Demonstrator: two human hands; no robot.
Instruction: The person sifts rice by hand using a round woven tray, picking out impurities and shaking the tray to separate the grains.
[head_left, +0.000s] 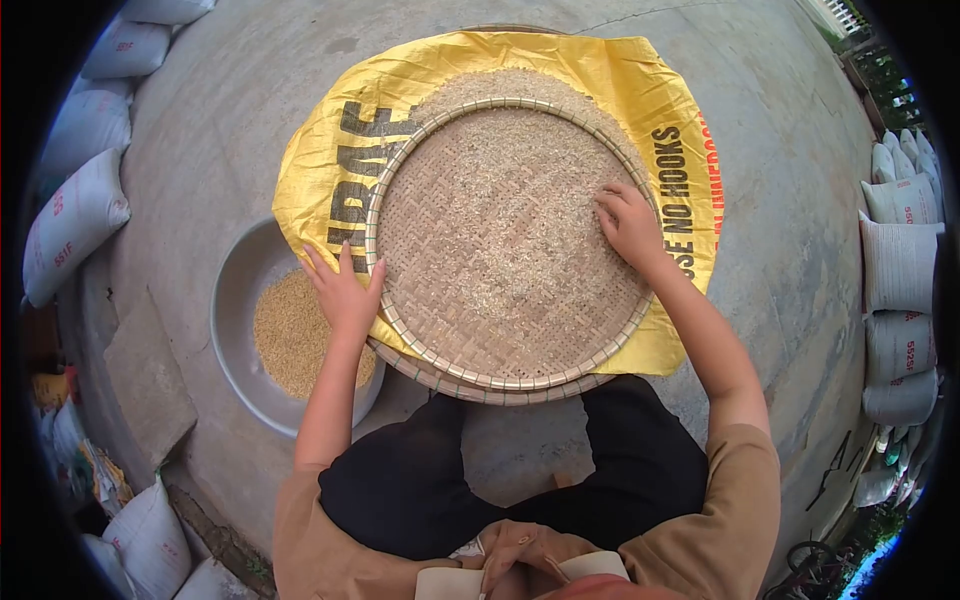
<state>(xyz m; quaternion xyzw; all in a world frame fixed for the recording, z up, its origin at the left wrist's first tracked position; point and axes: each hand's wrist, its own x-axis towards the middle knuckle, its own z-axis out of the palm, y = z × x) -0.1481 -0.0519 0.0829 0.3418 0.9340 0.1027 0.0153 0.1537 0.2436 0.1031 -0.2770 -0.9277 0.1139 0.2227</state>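
Note:
A round woven bamboo winnowing tray lies in front of me, with pale grain scattered thinly over its weave. My left hand rests at the tray's left rim, fingers spread over a yellow printed sack. Inside the tray on the right, my right hand is down at the grain with its fingers bent together; what the fingertips hold, if anything, is hidden. The yellow sack lies under the tray, and more pale grain sits on it beyond the far rim. A second woven tray shows beneath.
A grey metal basin of golden grain stands on the concrete floor to the left, partly behind my left forearm. Filled white sacks line the left side. More stacked sacks stand on the right.

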